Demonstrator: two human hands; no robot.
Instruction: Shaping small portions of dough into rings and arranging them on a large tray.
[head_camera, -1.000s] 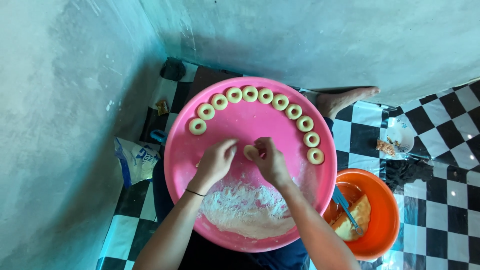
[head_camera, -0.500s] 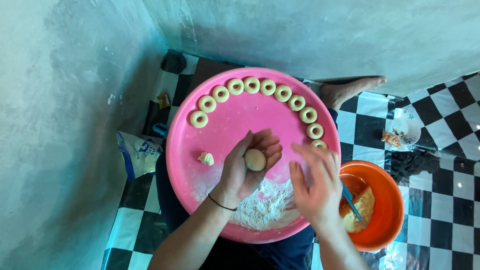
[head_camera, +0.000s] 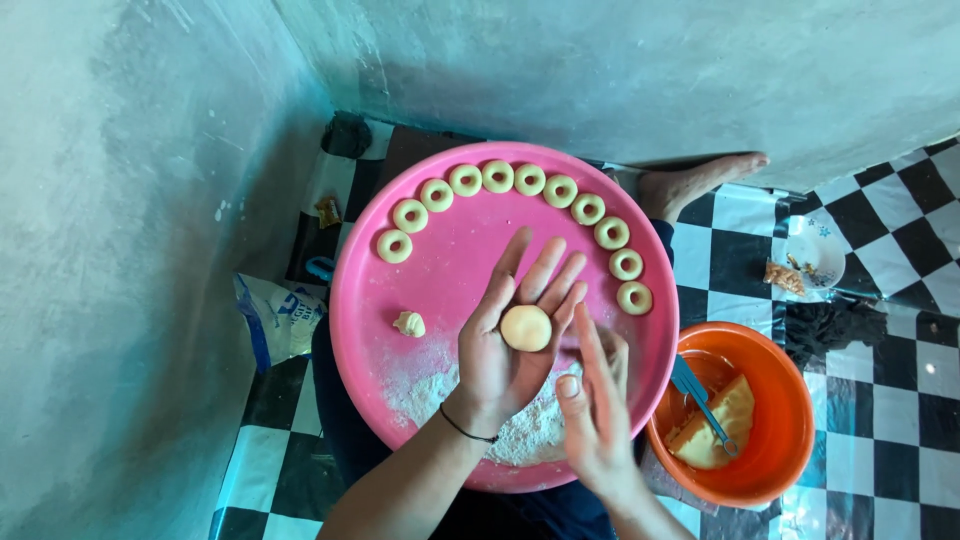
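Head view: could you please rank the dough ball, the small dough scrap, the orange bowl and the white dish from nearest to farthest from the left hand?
1. Dough ball: lies on the left hand's open palm.
2. Dough scrap: on the pink tray, left of the hand.
3. Orange bowl: off the tray, lower right.
4. White dish: on the floor, far right.

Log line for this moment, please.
left hand: open, palm up, dough disc resting on it | right hand: open, beside it, empty | pink tray: dough rings along far rim, flour near edge
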